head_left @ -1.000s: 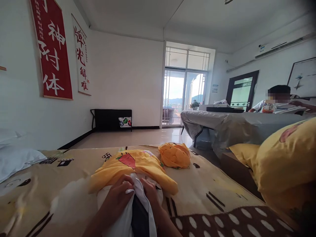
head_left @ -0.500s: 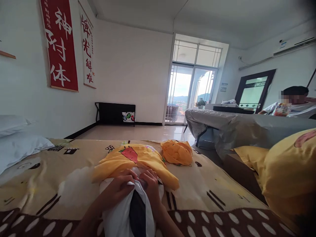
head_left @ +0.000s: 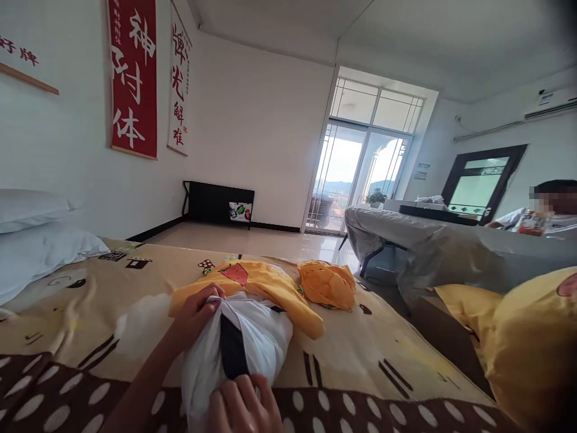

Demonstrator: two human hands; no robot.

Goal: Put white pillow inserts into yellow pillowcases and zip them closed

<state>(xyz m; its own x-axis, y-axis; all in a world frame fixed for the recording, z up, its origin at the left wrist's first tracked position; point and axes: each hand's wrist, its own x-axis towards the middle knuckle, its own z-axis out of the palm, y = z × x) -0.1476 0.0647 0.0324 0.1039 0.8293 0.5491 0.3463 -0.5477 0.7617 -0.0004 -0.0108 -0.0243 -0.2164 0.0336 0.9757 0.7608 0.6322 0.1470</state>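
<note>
A white pillow with a dark strip down its middle lies on the bed in front of me. My left hand is closed on the far left edge of its white cloth. At the near end, my right hand has its fingers curled over the pillow beside the dark strip; the fingertips are partly hidden. Just beyond, a yellow pillowcase with a carrot print lies spread against the pillow's far end. Whether the pillow reaches inside it I cannot tell. A bunched orange-yellow cloth rests to its right.
White pillows are stacked at the left. A stuffed yellow pillow stands at the right, by the bed's edge. Beyond is a plastic-covered table, with a person behind it. A black folded frame leans on the wall.
My right hand has moved from the pillow's far end down to its near end. My left hand has shifted slightly left and up, still gripping the white cloth. The view has tilted and turned left.
</note>
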